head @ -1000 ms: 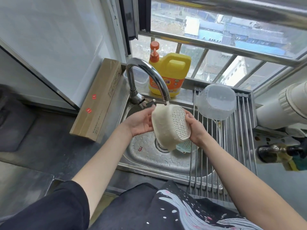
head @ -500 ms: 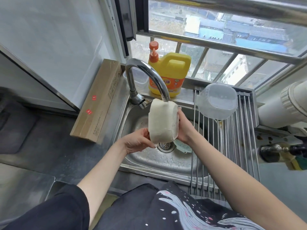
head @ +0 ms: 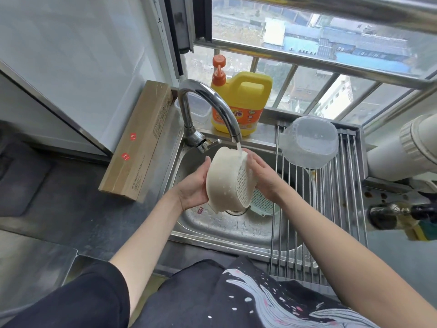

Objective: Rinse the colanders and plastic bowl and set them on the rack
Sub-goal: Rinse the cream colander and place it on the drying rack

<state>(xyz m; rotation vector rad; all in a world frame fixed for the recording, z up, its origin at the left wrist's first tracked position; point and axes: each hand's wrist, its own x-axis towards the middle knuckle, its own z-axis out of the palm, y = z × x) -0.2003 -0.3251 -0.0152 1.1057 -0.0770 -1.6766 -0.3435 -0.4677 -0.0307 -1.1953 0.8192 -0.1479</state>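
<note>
Head view, the only camera: a person stands at a stainless steel sink (head: pixel 220 229) set in a dark surface (head: pixel 71 214) below a window. A cream colander (head: pixel 228 183) is held over the basin, tipped on its side, its perforated inside facing right. The left hand (head: pixel 192 185) grasps its solid outer wall, with the fingers hidden behind it and the thumb up along the rim. The right hand (head: pixel 263 176) holds the opposite, open side, fingers curved against the rim and mesh. A thin stream of water (head: pixel 238 147) falls from the curved chrome faucet (head: pixel 208 107) onto the colander's top edge, between the two hands.

A second, pale green colander (head: pixel 262 203) lies in the bottom of the sink, just right of the drain, mostly hidden behind the cream one and the right wrist.

A roll-up metal rack (head: pixel 331 204) spans the right part of the sink. A translucent plastic bowl (head: pixel 309 143) sits on its far end, tipped with its base towards the camera.

On the ledge behind the faucet stands a yellow detergent jug (head: pixel 241 105) with an orange pump, and beside it a clear container (head: pixel 201 110), partly hidden by the faucet. A long brown cardboard box (head: pixel 139 143) lies on the surface left of the sink. A white pipe (head: pixel 402 152) shows at the right edge.
</note>
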